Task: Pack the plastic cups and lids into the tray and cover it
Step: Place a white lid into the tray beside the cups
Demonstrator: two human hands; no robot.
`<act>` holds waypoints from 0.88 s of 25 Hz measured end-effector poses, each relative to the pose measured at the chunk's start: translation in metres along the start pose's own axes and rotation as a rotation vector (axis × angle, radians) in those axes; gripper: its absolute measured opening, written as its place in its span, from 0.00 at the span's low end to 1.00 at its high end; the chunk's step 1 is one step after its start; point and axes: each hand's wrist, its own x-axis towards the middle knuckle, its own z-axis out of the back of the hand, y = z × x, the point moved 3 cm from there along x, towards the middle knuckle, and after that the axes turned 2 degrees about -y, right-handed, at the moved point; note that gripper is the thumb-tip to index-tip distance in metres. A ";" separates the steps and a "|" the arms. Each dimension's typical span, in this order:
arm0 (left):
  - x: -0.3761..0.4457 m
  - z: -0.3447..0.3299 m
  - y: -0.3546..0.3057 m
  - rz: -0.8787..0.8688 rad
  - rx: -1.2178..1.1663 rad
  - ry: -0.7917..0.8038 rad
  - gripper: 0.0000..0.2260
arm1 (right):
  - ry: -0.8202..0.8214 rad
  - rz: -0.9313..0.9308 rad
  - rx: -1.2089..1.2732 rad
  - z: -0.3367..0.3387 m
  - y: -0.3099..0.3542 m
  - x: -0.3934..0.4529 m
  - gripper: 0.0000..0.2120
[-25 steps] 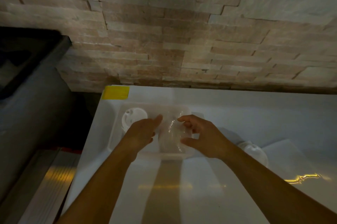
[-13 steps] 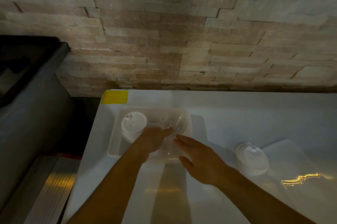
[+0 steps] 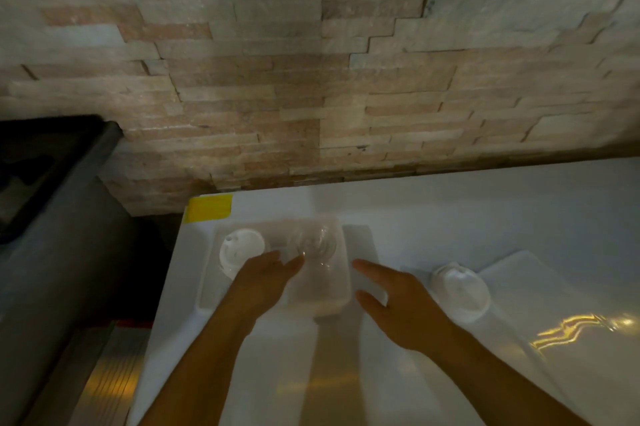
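Packing step in hand: my left hand (image 3: 263, 282), fingers loosely together, rests on the clear cup (image 3: 317, 247) lying inside the tray (image 3: 207, 290) beside a white lid (image 3: 240, 249). My right hand (image 3: 398, 301), spread and empty, should next collect the lid stack (image 3: 460, 288) on the table (image 3: 450, 211). Clear cup edges are hard to trace.

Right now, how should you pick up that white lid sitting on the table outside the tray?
Probably take the white lid by its round outer rim, coming down from above with the right hand, which is open and right beside it. The lid seems to sit dome-up on the table, so fingers spread across its rim should hold better than pinching its raised, sloping top. Nothing crowds it.
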 end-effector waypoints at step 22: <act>-0.019 -0.248 -0.023 0.221 -0.182 0.317 0.10 | -0.383 -0.728 0.565 0.073 -0.170 -0.075 0.22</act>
